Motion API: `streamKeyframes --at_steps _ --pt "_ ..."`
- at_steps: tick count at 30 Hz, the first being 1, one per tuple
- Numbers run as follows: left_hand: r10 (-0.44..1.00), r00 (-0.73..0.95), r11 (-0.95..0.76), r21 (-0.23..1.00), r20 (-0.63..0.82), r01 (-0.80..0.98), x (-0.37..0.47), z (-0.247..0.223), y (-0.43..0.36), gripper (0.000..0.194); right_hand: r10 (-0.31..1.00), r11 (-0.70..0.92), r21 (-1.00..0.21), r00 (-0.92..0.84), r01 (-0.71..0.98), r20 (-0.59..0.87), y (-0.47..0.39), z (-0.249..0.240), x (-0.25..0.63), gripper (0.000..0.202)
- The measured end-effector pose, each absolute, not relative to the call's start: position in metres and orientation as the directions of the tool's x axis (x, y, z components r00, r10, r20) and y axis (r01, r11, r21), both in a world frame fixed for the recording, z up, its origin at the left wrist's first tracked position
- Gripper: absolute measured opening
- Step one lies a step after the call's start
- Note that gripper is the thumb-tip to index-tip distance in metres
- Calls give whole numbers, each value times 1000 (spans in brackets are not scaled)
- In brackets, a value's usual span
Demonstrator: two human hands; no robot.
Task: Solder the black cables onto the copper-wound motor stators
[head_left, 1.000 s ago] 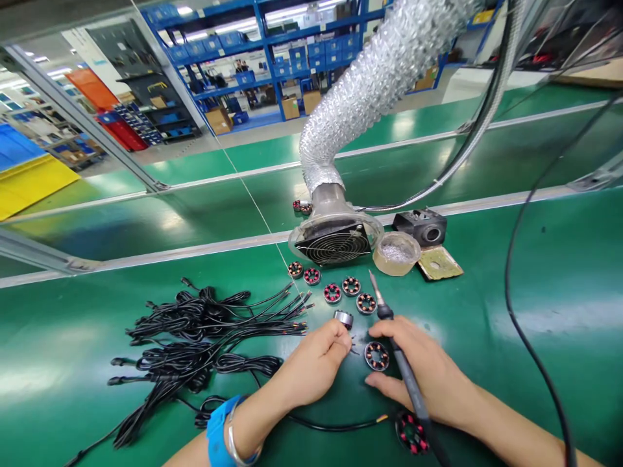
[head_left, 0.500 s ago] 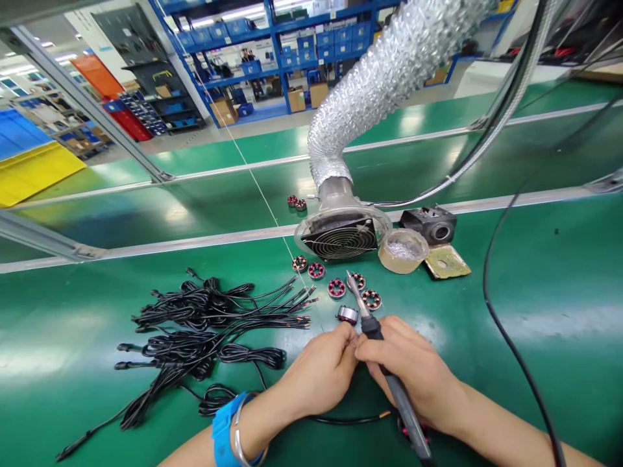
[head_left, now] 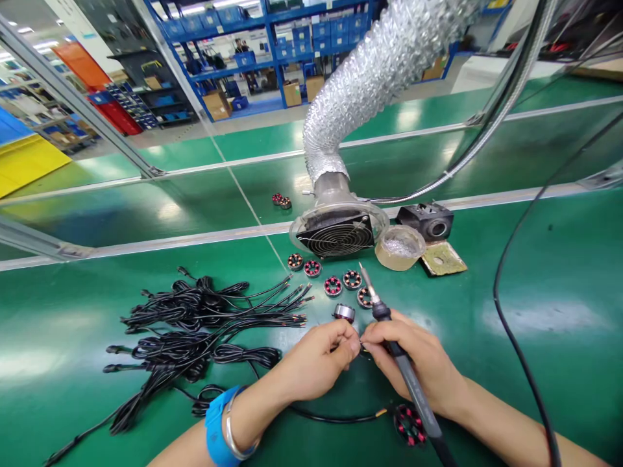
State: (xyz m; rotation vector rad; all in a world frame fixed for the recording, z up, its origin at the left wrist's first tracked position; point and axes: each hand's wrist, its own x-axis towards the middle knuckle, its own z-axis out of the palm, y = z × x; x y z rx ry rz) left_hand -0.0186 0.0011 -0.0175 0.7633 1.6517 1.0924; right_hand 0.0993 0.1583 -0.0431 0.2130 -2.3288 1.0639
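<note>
My right hand (head_left: 421,353) holds a soldering iron (head_left: 406,370), its tip pointing up and away. The thumb and forefinger of that hand also pinch close to my left fingertips. My left hand (head_left: 316,360) is closed in a pinch on something too small to make out, maybe a thin wire end. Just beyond the fingertips stands a silver motor part (head_left: 344,313) on its edge. A black cable (head_left: 335,420) with a stripped orange end runs below my hands. Beside it, partly behind the iron, lies a round coil stator (head_left: 409,425) with red windings.
Bundled black cables (head_left: 195,318) lie on the left of the green bench (head_left: 535,259). Several round stators (head_left: 333,286) sit ahead, before a fume extractor fan (head_left: 335,239) on a silver duct (head_left: 360,97). A tub (head_left: 400,248), a sponge (head_left: 442,258) and a black holder (head_left: 427,222) stand right of it.
My hands have drawn slightly apart, the right one moving right with the soldering iron. The red-wound stator below now shows more fully. The whole view has shifted a little.
</note>
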Motion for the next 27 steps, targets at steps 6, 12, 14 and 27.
streamKeyframes --at_steps 6,12,14,27 --pt "796 -443 401 908 -412 -123 -24 -25 10 20 178 693 -663 -824 -283 537 163 -43 105 24" --pt "767 -486 422 900 -420 -111 -27 -29 14 19 327 638 -748 -816 -182 477 173 -26 136 38" --pt "763 -492 420 900 -419 -116 -27 -29 15 19 353 632 -753 -796 -184 491 172 -25 145 41" --pt "756 -491 448 889 -432 -93 -25 -25 18 21 538 507 -857 -741 -97 402 168 -41 146 16"
